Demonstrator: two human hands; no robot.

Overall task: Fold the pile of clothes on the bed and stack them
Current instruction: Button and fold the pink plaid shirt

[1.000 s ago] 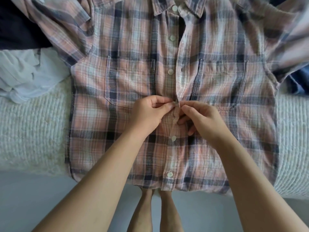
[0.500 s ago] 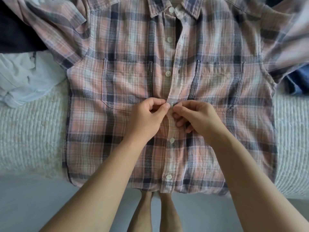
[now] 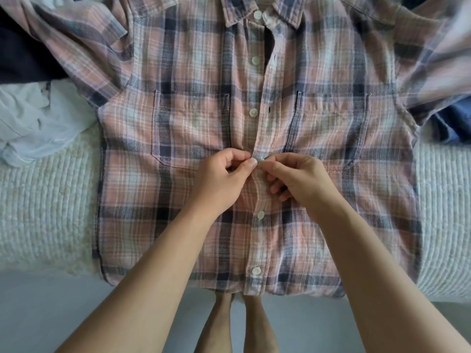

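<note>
A pink and navy plaid shirt (image 3: 193,128) lies face up and spread flat on the bed, collar at the top, hem at the bed's near edge. Its two lowest buttons look fastened; the placket above my hands gapes open. My left hand (image 3: 221,182) pinches the left placket edge at mid-chest. My right hand (image 3: 298,182) pinches the facing edge, thumb and forefinger meeting the left fingertips over a small white button (image 3: 260,160). Both sleeves spread out to the upper corners.
A white quilted bedspread (image 3: 46,212) covers the bed. A crumpled white garment (image 3: 30,123) and a dark navy one (image 3: 23,57) lie at the left. Blue denim (image 3: 451,123) shows at the right. My bare feet (image 3: 237,324) stand on the grey floor below.
My fingertips have stayed pinched together at the same button, working the placket edges closer. The view has shifted slightly; the shirt has not moved.
</note>
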